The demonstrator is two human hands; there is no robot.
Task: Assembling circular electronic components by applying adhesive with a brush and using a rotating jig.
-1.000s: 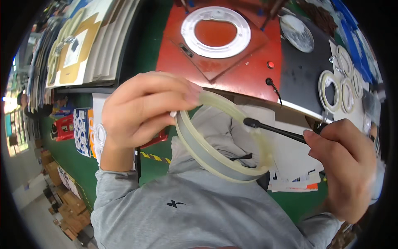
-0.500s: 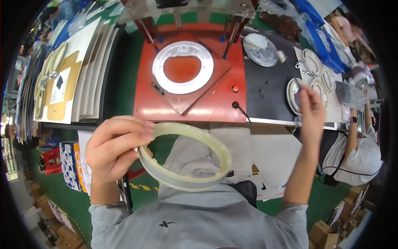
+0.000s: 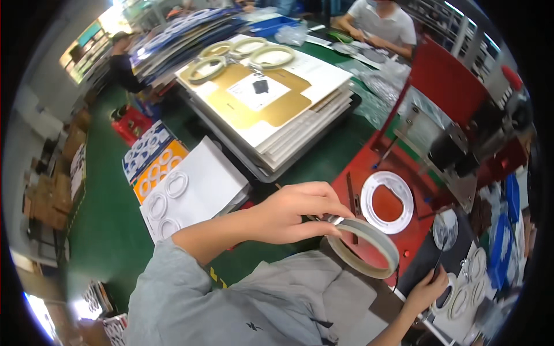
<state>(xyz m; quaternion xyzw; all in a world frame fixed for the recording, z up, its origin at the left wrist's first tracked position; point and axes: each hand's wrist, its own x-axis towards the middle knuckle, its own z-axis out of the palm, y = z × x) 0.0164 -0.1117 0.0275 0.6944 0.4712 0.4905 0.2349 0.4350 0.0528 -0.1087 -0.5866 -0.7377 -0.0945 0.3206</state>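
One pale ring (image 3: 366,249) hangs above the red jig plate (image 3: 369,173), pinched at its rim by the left hand (image 3: 294,212). Right hand (image 3: 428,291) rests fingers curled among smaller rings (image 3: 468,282), its grip unclear.

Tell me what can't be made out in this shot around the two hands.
- Right hand: its fingers reach among small rings near the head view's rim; grip too small and warped to tell.
- Ring: near edge hidden by left hand fingers.
- Red jig: far part blocked by a metal frame.
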